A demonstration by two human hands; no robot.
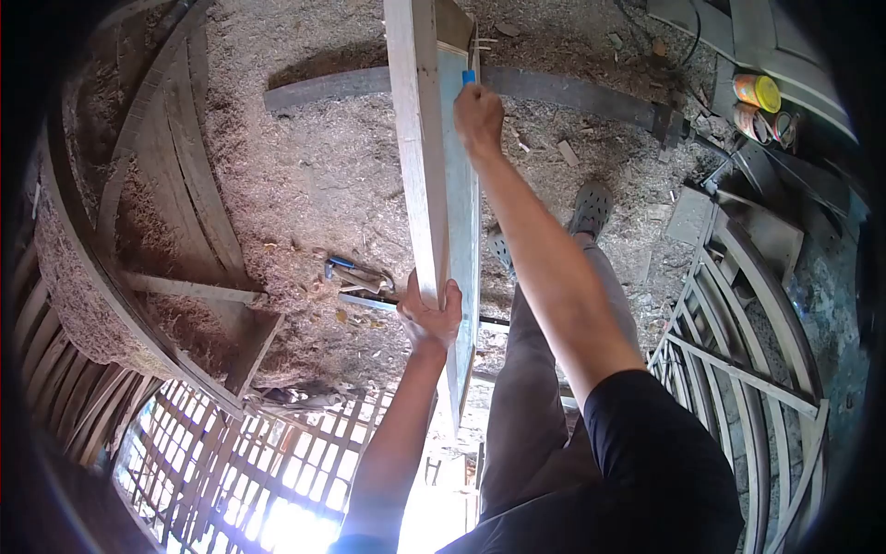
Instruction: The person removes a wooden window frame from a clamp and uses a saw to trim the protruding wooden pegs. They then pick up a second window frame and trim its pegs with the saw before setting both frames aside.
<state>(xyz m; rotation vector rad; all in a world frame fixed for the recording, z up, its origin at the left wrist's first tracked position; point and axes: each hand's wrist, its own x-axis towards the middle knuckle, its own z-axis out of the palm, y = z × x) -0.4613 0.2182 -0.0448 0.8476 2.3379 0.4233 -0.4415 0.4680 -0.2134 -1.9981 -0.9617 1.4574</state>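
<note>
A long, pale wooden beam (420, 166) runs upright through the middle of the view. Along its right side lies a light-blue panel (454, 194) with a thin wooden edge. My left hand (431, 314) is closed around the lower part of the beam, thumb on the right and fingers on the left. Farther up, my right hand (478, 118) is closed in a fist at the panel's right edge. A small blue object (469, 77) sticks out above this fist; the rest of it is hidden, so its kind does not show.
Shavings cover the ground (314, 185). A blue-handled tool (341, 263) and a metal bar (367, 301) lie left of the beam. A curved timber (572, 100) crosses behind. Tins (757, 92) stand at the upper right; slatted wooden frames (738, 369) lean at the right.
</note>
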